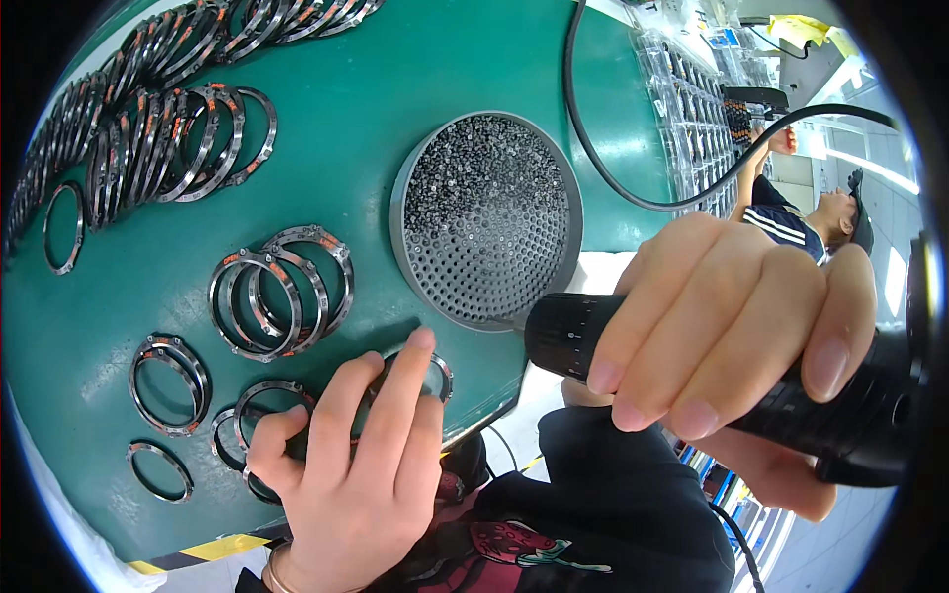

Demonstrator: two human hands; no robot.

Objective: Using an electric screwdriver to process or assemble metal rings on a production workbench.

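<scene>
My right hand (732, 316) is wrapped round a thick black electric screwdriver (568, 334), whose tip end points left toward the round grey dish (571, 242). Many tiny screws (474, 178) lie in that dish, over its perforated bottom. With fingers spread, my left hand (361, 474) reaches over the near edge of the green work surface. Its fingertips are over a metal ring (445, 374), partly hidden beneath them; whether they press on it I cannot tell. Beside the thumb lie more thin rings (272, 390), partly covered by the hand.
Loose metal rings (255, 301) lie left of the dish, and long overlapping rows of rings (168, 138) fill the far left. A black cable (618, 195) curves across the right. Clear plastic trays (682, 109) stand behind it. Another person (791, 217) sits at the far right.
</scene>
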